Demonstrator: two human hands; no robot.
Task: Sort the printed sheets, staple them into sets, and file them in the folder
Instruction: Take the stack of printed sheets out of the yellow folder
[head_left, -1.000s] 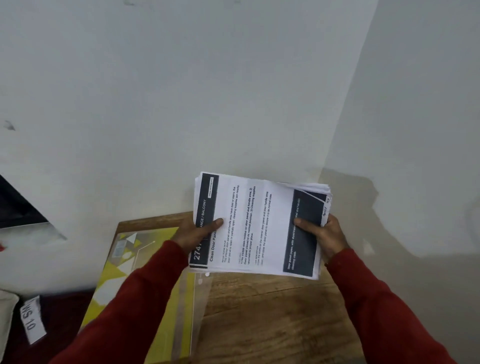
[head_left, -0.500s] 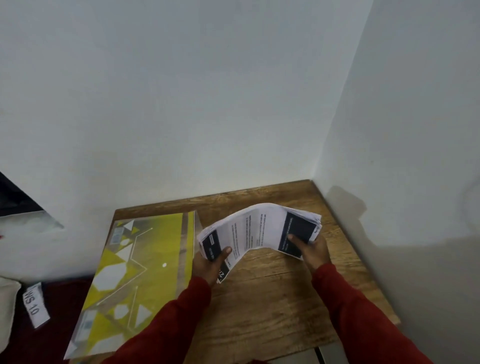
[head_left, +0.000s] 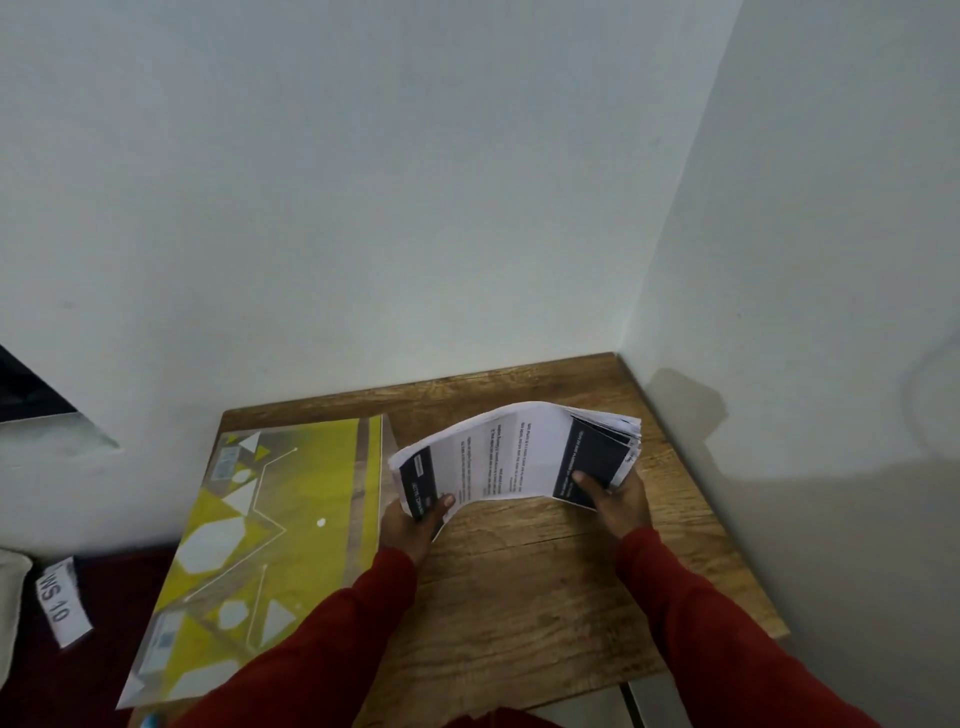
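A thick stack of printed sheets, white with dark bands at both ends, arches upward over the wooden table. My left hand grips its left end, thumb on top. At the right end my right hand holds the sheets, thumb pressed on the dark band, and the page edges fan out there. A yellow folder with white geometric shapes lies flat on the left part of the table, beside the stack. No stapler is in view.
White walls meet in a corner right behind and to the right of the table. A white tag reading "WS 10" lies on the dark red surface at the lower left. The table's front edge runs near the bottom of the frame.
The stack came down from in front of the wall to just above the table and went from flat to bowed upward. Both hands kept their hold on its ends.
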